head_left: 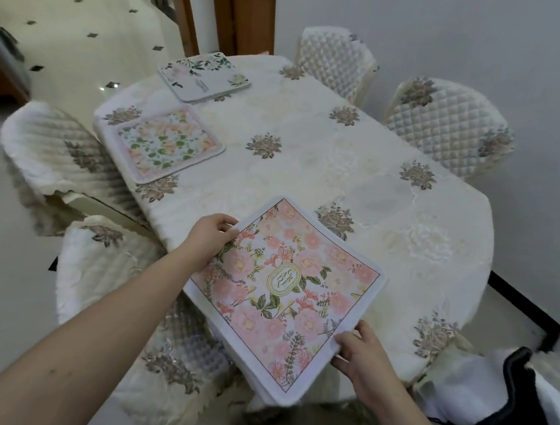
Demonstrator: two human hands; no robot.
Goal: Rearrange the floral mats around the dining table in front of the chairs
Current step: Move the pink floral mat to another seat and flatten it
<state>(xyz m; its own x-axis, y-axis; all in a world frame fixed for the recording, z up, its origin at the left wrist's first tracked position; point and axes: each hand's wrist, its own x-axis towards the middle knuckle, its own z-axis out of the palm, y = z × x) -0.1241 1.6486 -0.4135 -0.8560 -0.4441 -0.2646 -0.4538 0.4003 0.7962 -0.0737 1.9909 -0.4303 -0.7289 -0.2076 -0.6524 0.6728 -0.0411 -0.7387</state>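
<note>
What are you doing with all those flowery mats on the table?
A person is setting floral mats around the dining table. The left hand and the right hand each pinch an edge of the pink floral mat, which hangs partly over the table's near edge. Two more mats already lie flat along the left side: a green and peach mat by a quilted chair, and a white leafy mat farther off.

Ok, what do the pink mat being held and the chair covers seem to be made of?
The pink floral mat looks like soft printed fabric, matte, with a thick rounded white edge that sags off the table; maybe padded, hard to confirm. The chair covers look like quilted, slightly shiny cloth: diamond stitching and embroidered flowers.
</note>
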